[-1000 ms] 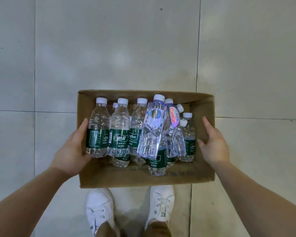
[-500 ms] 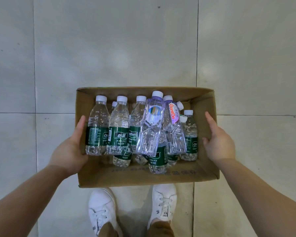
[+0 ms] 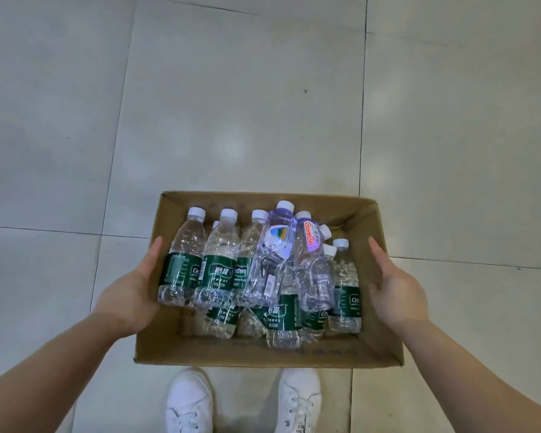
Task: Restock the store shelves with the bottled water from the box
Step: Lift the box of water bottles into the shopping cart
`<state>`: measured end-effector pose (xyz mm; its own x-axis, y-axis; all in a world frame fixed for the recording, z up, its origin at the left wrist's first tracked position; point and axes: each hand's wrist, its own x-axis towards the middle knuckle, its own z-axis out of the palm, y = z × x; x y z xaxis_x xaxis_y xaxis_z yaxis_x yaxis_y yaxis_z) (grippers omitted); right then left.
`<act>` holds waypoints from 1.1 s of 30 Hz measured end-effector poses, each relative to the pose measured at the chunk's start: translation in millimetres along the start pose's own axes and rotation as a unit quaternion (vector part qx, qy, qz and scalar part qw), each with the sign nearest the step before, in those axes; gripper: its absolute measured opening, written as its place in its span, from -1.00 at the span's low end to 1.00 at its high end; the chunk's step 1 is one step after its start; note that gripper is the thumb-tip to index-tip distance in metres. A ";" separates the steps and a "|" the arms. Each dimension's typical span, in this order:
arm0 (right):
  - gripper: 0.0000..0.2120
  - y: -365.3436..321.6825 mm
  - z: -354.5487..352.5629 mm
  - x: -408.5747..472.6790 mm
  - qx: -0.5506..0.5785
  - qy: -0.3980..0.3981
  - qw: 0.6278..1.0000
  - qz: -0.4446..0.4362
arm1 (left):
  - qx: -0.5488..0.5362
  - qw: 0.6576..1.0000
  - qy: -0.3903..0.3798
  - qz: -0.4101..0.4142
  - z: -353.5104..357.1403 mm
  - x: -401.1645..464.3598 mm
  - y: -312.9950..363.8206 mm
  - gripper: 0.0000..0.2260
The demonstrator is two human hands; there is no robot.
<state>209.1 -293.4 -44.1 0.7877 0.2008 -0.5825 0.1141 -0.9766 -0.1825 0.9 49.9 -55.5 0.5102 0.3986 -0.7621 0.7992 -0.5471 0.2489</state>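
An open cardboard box (image 3: 319, 354) hangs above the tiled floor, carried between my two hands. It holds several clear water bottles with green labels (image 3: 217, 271) and white caps. Two clear purple-tinted bottles (image 3: 272, 260) lie slanted on top of them. My left hand (image 3: 132, 292) holds the left wall, with a finger stretched forward along it. On the right wall my right hand (image 3: 394, 292) does the same, and its thumb hooks over the rim. The fingers under and behind the walls are hidden.
Pale grey floor tiles (image 3: 231, 104) stretch ahead and to both sides. My white shoes (image 3: 189, 404) stand just below the box's near edge. No shelf is in view.
The box now sits lower in the view, and more floor shows ahead of it. Both hands keep the same hold on the side walls.
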 end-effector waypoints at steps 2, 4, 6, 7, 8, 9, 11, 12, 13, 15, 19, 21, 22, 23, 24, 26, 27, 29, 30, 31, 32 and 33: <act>-0.22 -5.6 8.9 5.1 0.003 0.008 1.000 -0.006 | 0.002 1.000 0.013 -0.010 9.1 6.8 -6.7 -0.06; -0.22 -5.6 22.9 12.7 0.003 0.015 1.000 -0.012 | -0.008 1.000 0.020 -0.017 19.7 17.8 -15.7 -0.09; -0.24 -4.2 31.0 14.8 0.006 0.029 0.999 -0.015 | -0.019 0.999 0.035 -0.022 26.3 20.3 -19.0 -0.11; -0.26 -2.8 36.1 16.0 0.008 0.030 0.999 -0.013 | -0.020 0.999 0.040 -0.023 30.7 20.2 -21.3 -0.11; -0.27 -1.0 41.3 18.0 0.009 0.032 0.999 -0.010 | -0.017 0.999 0.046 -0.020 34.6 20.7 -23.3 -0.10; -0.27 0.6 45.4 20.0 0.008 0.034 0.999 -0.007 | -0.013 0.998 0.053 -0.012 37.8 20.6 -24.4 -0.07; -0.26 3.2 51.1 23.7 0.006 0.038 0.999 0.003 | -0.021 0.998 0.056 0.009 41.7 20.9 -26.4 0.01; -0.25 4.3 52.9 24.9 0.011 0.039 0.999 0.007 | -0.037 0.998 0.049 0.019 42.0 21.4 -27.1 0.04; -0.25 4.6 54.4 25.2 0.020 0.040 0.999 0.011 | -0.057 0.997 0.039 0.027 41.9 22.7 -28.6 0.07; -0.24 2.6 56.1 26.0 0.035 0.041 0.998 0.019 | -0.088 0.995 0.032 0.037 41.0 23.4 -28.7 0.10; -0.26 -2.7 55.6 29.3 0.033 0.044 0.998 0.036 | -0.047 0.995 0.081 0.029 42.9 20.0 -22.5 -0.02; -0.30 -4.9 48.8 30.7 0.033 0.046 0.998 0.032 | -0.040 0.995 0.089 0.018 41.2 20.6 -19.7 -0.07; -0.31 -6.2 44.2 30.3 0.033 0.046 0.998 0.029 | -0.036 0.995 0.087 0.012 37.9 20.4 -18.4 -0.08; -0.32 -8.1 39.3 29.2 0.029 0.045 0.998 0.026 | -0.029 0.996 0.082 0.007 33.5 20.5 -17.8 -0.07; -0.33 -10.3 34.6 27.9 0.024 0.046 0.998 0.023 | -0.023 0.997 0.077 0.003 27.7 20.3 -16.9 -0.07; -0.34 -16.8 21.0 23.8 0.009 0.042 0.999 0.020 | -0.024 0.998 0.062 -0.002 13.6 18.2 -15.7 -0.07; -0.34 -20.3 14.2 21.8 0.003 0.037 0.999 0.020 | -0.029 0.998 0.053 -0.006 7.7 16.3 -15.8 -0.07; -0.34 -30.1 -8.4 12.7 -0.007 0.023 1.000 0.017 | -0.044 0.998 0.041 -0.005 -7.6 3.1 -14.1 -0.06; -0.33 -35.8 -21.6 6.5 -0.012 0.017 1.000 0.014 | -0.048 0.998 0.039 -0.002 -16.1 -7.1 -12.1 -0.06; -0.33 -41.9 -36.1 -0.9 -0.017 0.014 1.000 0.012 | -0.052 0.998 0.038 0.000 -25.4 -18.7 -9.4 -0.06; -0.33 -47.8 -51.0 -8.7 -0.021 0.012 1.000 0.009 | -0.054 0.998 0.039 -0.001 -35.6 -30.9 -7.0 -0.05; -0.33 -54.8 -66.8 -17.8 -0.022 0.012 1.000 0.006 | -0.058 0.998 0.039 -0.003 -46.8 -43.8 -5.0 -0.05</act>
<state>229.3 -248.6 29.2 0.8032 0.1878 -0.5653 0.1308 -0.9814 -0.1402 -10.6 69.6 4.6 0.5255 0.4598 -0.7158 0.8308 -0.4584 0.3156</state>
